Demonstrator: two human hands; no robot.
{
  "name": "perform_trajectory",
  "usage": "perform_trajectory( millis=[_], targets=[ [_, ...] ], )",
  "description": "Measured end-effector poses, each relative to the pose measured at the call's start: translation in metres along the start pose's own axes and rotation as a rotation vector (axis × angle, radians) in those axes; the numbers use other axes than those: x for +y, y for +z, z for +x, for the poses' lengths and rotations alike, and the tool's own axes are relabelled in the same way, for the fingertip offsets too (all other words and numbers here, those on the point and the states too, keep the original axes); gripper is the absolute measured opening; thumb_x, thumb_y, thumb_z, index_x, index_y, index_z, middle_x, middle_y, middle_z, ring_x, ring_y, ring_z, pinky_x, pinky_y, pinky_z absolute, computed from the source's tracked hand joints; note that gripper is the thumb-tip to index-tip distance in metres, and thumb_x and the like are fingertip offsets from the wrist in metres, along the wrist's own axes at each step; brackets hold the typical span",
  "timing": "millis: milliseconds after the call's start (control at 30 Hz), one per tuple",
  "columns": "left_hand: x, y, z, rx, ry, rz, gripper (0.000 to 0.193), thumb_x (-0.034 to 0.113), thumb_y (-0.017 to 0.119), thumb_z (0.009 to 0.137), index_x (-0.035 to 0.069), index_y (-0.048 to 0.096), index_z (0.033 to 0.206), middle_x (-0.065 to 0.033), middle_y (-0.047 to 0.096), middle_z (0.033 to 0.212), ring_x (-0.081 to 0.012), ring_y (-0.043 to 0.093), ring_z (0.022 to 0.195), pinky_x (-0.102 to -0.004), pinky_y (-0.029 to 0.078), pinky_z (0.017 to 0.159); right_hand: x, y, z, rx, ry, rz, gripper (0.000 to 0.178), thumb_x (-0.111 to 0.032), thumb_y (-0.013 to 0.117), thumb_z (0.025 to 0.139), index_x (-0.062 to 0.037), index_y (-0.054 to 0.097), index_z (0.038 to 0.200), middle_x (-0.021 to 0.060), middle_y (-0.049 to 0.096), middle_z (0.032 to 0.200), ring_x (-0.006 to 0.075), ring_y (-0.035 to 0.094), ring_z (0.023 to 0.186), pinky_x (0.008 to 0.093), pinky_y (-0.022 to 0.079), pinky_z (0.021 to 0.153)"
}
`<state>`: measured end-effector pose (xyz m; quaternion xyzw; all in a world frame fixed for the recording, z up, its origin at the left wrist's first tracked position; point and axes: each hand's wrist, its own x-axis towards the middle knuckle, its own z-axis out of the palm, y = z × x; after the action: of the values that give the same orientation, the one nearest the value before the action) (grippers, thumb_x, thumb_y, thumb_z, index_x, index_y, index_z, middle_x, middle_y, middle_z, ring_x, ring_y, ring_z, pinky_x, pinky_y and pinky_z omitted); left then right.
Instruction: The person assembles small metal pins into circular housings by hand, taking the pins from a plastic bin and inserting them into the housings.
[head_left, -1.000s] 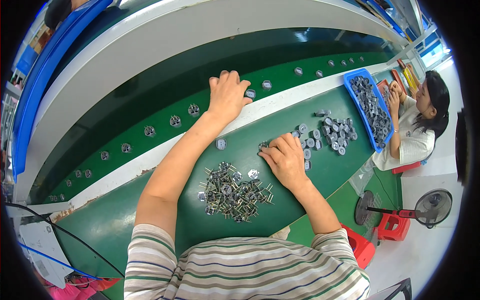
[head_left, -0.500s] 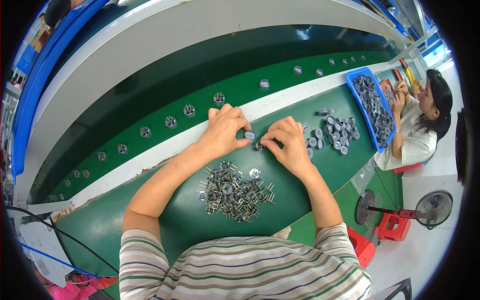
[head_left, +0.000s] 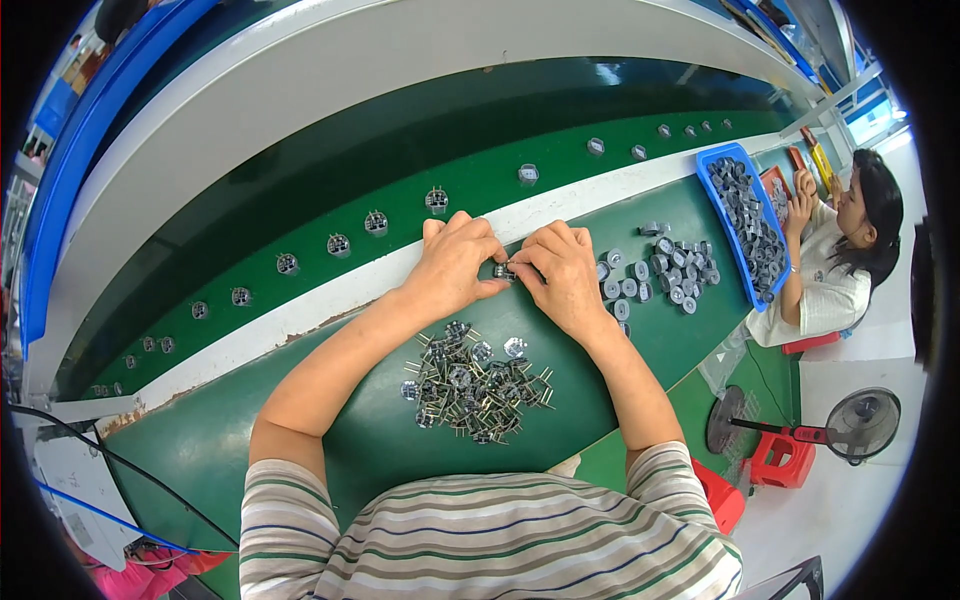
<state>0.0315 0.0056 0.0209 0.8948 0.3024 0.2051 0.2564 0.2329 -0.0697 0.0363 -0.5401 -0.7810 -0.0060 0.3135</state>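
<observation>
My left hand (head_left: 450, 262) pinches a small round grey plastic housing (head_left: 500, 271) between thumb and fingers, above the green tabletop. Against it, my right hand (head_left: 563, 274) closes its fingertips on a small round circuit board with pins. The two pieces meet between my hands; fingers cover most of both, so how far one sits inside the other does not show. Nearer my body lies a heap of similar circuit boards (head_left: 475, 390) with metal pins. Several loose grey housings (head_left: 680, 268) are grouped to the right of my right hand.
Beyond a white rail (head_left: 350, 302), a green conveyor belt (head_left: 480, 182) carries a spaced row of round parts. A blue tray (head_left: 722, 150) full of grey housings stands at the right. Another person (head_left: 825, 250) works beside it. A fan (head_left: 862, 425) and red stools (head_left: 780, 458) stand lower right.
My hands have come together, bringing the circuit board from beside the housing up against it. The parts on the belt have shifted slightly left.
</observation>
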Motion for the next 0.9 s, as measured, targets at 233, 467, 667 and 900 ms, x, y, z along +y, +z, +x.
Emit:
perform_trajectory(
  millis=[233,467,667,900],
  targets=[
    [0.003,-0.001,0.006,0.042,0.027,0.055,0.030,0.025,0.094,0.072,0.013,0.080,0.095,-0.0018,0.064,0.101,-0.0240,0.056,0.110,-0.0450,0.035,0.095,-0.007,0.001,0.000,0.016,-0.001,-0.157,0.014,-0.011,0.084,0.079,-0.0086,0.072,0.086,0.0026,0.064,0.087,0.0239,0.062,0.092,0.0415,0.041,0.081],
    [-0.033,-0.027,0.059,0.210,-0.059,0.302,0.027,0.026,0.093,0.070,0.013,0.083,0.091,-0.0049,0.067,0.100,-0.0256,0.059,0.110,-0.0502,0.038,0.094,-0.031,0.003,-0.005,-0.112,0.037,0.204,0.015,-0.014,0.084,0.084,-0.0092,0.077,0.097,0.0025,0.068,0.090,0.0237,0.063,0.090,0.0387,0.041,0.082],
    [-0.053,-0.027,0.079,0.069,-0.270,0.447,0.028,0.032,0.092,0.074,0.012,0.083,0.091,-0.0071,0.069,0.102,-0.0278,0.059,0.112,-0.0543,0.039,0.095,-0.044,0.025,-0.001,-0.179,0.142,0.279,0.026,-0.013,0.081,0.087,-0.0116,0.076,0.113,0.0027,0.068,0.103,0.0231,0.063,0.098,0.0381,0.042,0.086],
    [-0.034,0.000,0.099,0.311,-0.037,0.331,0.035,0.039,0.092,0.074,0.011,0.082,0.093,-0.0065,0.069,0.101,-0.0286,0.058,0.114,-0.0552,0.038,0.098,-0.035,0.023,0.002,-0.221,-0.030,0.316,0.031,-0.007,0.079,0.085,-0.0083,0.073,0.115,0.0083,0.066,0.114,0.0309,0.062,0.107,0.0441,0.047,0.091]
  ],
)
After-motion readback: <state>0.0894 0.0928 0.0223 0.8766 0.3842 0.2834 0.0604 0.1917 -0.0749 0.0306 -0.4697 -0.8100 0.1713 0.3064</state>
